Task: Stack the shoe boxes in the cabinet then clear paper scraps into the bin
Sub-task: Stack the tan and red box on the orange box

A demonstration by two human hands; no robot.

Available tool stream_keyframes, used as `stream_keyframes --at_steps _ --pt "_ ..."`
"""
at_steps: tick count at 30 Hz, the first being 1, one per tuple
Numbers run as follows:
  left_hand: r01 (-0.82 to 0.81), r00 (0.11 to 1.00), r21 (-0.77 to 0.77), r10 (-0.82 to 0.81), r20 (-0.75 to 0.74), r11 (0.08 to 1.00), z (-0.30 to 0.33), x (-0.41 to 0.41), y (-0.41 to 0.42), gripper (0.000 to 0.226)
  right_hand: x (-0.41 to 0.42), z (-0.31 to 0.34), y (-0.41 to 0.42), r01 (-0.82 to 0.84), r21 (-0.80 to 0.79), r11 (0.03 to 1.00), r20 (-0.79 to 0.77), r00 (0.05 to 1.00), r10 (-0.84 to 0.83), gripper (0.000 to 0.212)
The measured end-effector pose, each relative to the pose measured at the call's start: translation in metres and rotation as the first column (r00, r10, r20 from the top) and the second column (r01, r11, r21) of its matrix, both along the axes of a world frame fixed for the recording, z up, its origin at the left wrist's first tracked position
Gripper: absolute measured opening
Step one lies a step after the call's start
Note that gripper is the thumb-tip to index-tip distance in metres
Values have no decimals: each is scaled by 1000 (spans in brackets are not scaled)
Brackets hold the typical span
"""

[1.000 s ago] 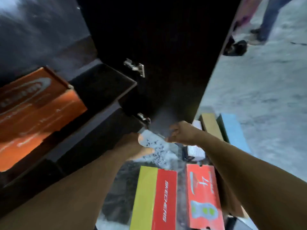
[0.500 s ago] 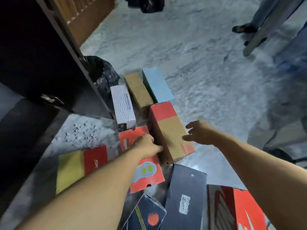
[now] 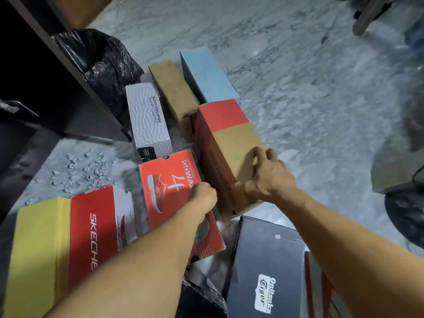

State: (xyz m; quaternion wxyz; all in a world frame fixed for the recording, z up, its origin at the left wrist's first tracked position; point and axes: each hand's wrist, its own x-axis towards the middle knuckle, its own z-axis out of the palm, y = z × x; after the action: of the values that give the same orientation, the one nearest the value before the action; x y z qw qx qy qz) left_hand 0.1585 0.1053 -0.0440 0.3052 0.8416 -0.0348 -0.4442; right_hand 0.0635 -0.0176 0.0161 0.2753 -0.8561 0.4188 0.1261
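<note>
Several shoe boxes lie on the floor. A red and brown box stands at centre. My right hand is laid over its near end, fingers wrapped on the top. My left hand presses its left side, between it and a flat red box. A yellow and red box lies at the lower left, a black box near me. White, tan and blue boxes sit farther off. Paper scraps are scattered on the floor at left. The dark cabinet fills the upper left.
A black bin bag stands behind the open cabinet door. Another red box shows at the bottom right. A person's legs and dark shapes are blurred along the right edge. Grey marbled floor stretches beyond the boxes.
My view swung from the cabinet shelves down to the floor. Both hands left the cabinet door area and closed in on the red and brown box, now touching it.
</note>
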Motion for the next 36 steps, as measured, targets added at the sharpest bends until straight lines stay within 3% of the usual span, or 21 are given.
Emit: stream_keyframes --at_steps 5,10,15,19,22,24,29,32,34,36 --pt "-162 984 -29 160 -76 986 -26 2 -22 28 -12 -2 -41 154 115 981 87 983 -164 102" --pt "-318 914 -61 289 -283 946 -35 -12 -40 42 -26 -5 -70 202 269 942 168 953 -252 101" --pt "-416 876 -103 368 -311 904 -54 -12 -48 39 -37 -8 -86 197 465 863 253 904 -343 88" --pt "-511 830 -186 425 -363 839 -40 -11 -43 31 -49 2 -96 245 494 834 232 887 -399 72" --pt "-589 777 -246 457 -432 769 -7 -5 -34 43 -55 30 -98 277 490 826 218 879 -424 75" --pt "-597 776 -279 453 -439 752 29 -2 -24 40 -55 55 -98 257 518 816 204 889 -410 69" --pt "-585 809 -333 508 -294 739 111 7 14 42 -33 131 -72 206 585 784 217 892 -397 58" --pt "-622 783 -323 556 -278 713 163 11 57 42 -14 176 -41 186 582 792 216 903 -371 43" --pt "-626 780 -310 571 -255 716 193 17 93 49 -3 208 -17 153 564 811 184 934 -305 61" --pt "-627 779 -322 582 -234 710 231 23 130 27 9 238 9 96 580 809 137 967 -213 78"
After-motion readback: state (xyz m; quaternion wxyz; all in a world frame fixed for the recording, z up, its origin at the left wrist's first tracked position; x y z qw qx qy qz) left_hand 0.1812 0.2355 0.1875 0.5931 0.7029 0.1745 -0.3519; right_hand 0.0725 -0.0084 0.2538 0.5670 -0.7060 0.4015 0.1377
